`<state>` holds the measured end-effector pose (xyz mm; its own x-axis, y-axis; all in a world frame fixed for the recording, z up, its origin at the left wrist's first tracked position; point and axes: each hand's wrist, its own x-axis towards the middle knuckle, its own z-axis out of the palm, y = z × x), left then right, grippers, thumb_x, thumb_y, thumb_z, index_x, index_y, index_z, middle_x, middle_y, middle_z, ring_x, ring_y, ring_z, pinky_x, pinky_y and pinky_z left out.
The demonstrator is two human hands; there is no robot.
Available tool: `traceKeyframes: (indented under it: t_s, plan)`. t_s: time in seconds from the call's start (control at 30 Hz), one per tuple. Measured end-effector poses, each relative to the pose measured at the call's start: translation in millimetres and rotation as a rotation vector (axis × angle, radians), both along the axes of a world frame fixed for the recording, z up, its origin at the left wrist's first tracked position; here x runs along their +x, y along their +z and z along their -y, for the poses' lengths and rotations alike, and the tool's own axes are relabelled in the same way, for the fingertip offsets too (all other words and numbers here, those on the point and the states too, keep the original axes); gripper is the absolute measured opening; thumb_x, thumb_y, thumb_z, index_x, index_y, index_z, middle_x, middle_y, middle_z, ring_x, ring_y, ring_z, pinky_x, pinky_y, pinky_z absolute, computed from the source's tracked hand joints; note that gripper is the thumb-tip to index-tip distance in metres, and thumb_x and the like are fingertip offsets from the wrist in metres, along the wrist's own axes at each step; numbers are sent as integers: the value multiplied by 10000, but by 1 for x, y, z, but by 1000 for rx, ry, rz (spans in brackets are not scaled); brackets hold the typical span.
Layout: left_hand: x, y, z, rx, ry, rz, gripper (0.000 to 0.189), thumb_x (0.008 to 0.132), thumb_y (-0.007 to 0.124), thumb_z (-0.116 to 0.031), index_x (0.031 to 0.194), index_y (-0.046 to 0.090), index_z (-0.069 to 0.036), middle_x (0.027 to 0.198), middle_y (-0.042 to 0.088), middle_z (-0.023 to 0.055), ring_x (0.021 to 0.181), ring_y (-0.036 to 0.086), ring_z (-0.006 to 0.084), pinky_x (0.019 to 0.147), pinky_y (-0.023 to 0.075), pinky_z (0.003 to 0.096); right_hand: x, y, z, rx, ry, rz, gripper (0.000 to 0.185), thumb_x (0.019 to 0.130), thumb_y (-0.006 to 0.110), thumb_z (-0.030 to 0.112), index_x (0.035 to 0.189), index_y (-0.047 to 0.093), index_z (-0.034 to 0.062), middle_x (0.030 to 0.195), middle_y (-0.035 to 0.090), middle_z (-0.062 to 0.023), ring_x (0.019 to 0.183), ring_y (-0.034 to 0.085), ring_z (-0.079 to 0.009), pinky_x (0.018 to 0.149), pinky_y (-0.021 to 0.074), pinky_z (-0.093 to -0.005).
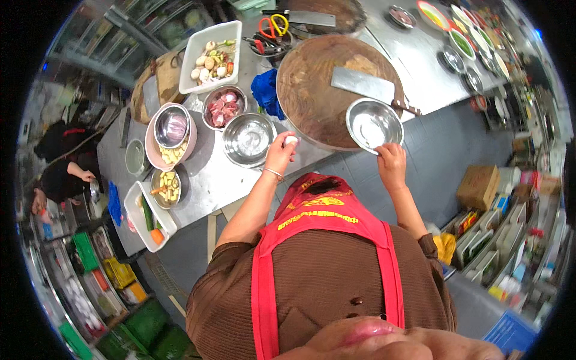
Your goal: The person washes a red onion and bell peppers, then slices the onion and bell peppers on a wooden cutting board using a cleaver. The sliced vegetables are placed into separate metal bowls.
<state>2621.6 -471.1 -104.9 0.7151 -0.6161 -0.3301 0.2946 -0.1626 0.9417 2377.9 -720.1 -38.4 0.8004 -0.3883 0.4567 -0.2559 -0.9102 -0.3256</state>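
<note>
My left hand [279, 155] holds a small, pale, roundish item [290, 140], possibly a garlic bulb or a piece of onion, over the front edge of the steel table [216, 189]. With my right hand [390, 164] I grip the rim of a shiny stainless steel bowl [375, 123], which is tilted at the near edge of a round wooden chopping block [310, 90]. A cleaver [362, 84] lies on that block, its wooden handle jutting past the edge. Just left of my left hand stands another stainless steel bowl [250, 139]. Behind it is a bowl of raw meat pieces [224, 108].
A white tub [186, 81] holds roundish vegetables. Nearby are a blue cloth [267, 93], a container of scissors and tools [272, 38], a pink bowl [148, 139] and a tray with carrot and cucumber [137, 220]. Another cleaver [151, 96] lies left; a co-worker [67, 175] stands beyond.
</note>
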Motion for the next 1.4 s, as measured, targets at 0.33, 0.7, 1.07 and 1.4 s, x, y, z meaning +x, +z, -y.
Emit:
traceKeyframes:
  t_s: [0.33,0.7,1.07,1.4]
  plan:
    - [65,-16,139,194,-82,667,286,908,618,-160,1162,528,-67,1073,645,181,993,629,384,854,502,435,199,-9,135,-80,208,-16,205,738,663,19,924,694,100,952,630,-83,932,581,-306,797,449,-435]
    - [73,-14,170,351,295,1089,301,826,670,-79,1127,665,-100,1090,591,141,1013,573,334,869,486,420,294,-49,189,-122,233,-56,449,737,687,75,1181,639,117,1259,567,-119,1210,504,-342,963,449,-484]
    - [45,-9,195,449,172,1157,465,733,804,-141,1162,634,-86,1149,595,130,1040,549,356,912,454,447,99,-31,254,183,285,-304,563,771,781,227,1271,554,104,1110,549,-155,999,566,-364,834,481,-453]
    - [-21,-9,227,439,113,1116,445,747,776,-144,1168,640,-96,1171,596,100,1062,554,320,920,467,420,107,-52,274,249,493,-414,623,738,794,186,1297,553,53,884,605,-166,813,613,-351,716,504,-447]
